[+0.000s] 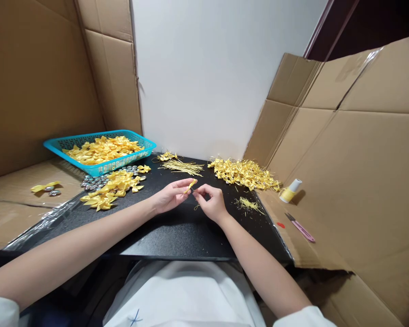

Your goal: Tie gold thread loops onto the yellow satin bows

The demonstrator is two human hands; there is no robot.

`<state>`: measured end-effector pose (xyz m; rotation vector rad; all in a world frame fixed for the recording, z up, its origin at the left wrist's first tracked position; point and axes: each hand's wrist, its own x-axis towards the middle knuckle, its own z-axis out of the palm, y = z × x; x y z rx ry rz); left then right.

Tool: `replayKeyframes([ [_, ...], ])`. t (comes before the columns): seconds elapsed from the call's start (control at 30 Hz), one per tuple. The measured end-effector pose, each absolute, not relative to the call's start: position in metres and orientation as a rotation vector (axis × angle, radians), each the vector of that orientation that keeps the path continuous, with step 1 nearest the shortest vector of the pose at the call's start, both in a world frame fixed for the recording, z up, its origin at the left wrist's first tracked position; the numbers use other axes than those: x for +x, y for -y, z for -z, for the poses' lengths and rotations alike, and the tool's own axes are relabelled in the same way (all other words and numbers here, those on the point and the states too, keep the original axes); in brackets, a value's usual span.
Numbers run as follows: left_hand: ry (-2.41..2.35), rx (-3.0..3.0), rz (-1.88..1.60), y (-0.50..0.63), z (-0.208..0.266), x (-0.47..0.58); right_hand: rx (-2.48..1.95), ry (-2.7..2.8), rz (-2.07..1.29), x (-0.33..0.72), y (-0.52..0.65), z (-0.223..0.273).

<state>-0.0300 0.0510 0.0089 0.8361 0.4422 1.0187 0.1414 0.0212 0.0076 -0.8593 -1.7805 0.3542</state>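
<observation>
Over the black tabletop, my left hand (172,196) pinches a small yellow ribbon bow (191,185), seen nearly edge-on. Close against it, my right hand (211,203) has thumb and forefinger pressed together at the bow's near side. A thin yellow cord (197,206) dangles in a loop below the right fingertips; what exactly these fingers grip is too small to tell. Left of my hands lies a heap of yellow ribbon bows (122,183) beside shiny silver round pieces (93,182). Beyond my hands, cut yellow cords (183,167) are spread in a bundle.
A turquoise basket (100,170) at the back left holds many bows. Bows with cords form a pile (241,173) at the back right, near cord scraps (248,204). A thread spool (289,193) and pink-handled cutter (301,228) lie right. Cardboard walls (354,172) flank the table.
</observation>
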Motion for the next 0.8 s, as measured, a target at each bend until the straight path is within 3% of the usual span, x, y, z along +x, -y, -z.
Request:
replayKeyframes([
  [0.8, -0.448, 0.866, -1.003, -0.0519, -0.0051, -0.0305, -0.870, 1.788, -0.360, 0.1422, -0.0226, -0.0057],
])
